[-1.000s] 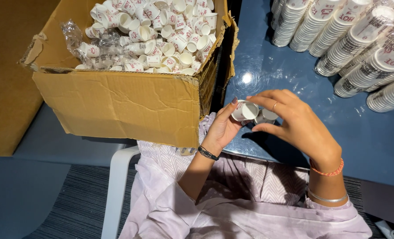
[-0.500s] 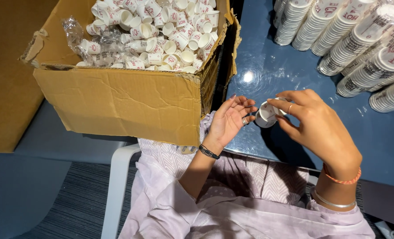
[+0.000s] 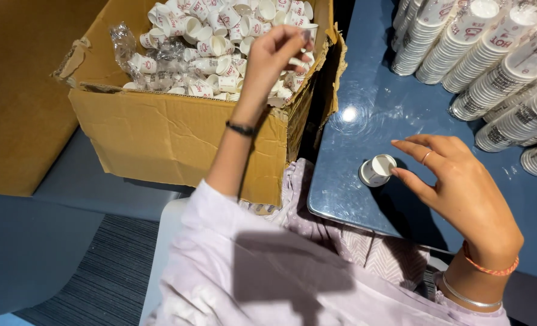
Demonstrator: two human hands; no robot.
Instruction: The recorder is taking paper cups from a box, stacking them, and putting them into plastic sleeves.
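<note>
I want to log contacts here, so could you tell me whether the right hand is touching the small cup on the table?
Touching. The head view shows the right hand's thumb tip against the rim of the cup.

Lilac sleeves, a black band on the left wrist (image 3: 241, 128), orange and silver bracelets on the right wrist (image 3: 482, 274).

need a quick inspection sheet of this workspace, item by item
surface: glossy blue table, a light reflected in it
job's things: small stack of paper cups on its side on the table; cardboard box full of loose cups
clutter: clear plastic wrap in the box
grippers: left hand in the box, fingers pinching a cup; right hand open, thumb touching the small stack
cables: nothing seen
surroundings: long cup stacks lying at the table's far right; second brown box at left; grey carpet
</note>
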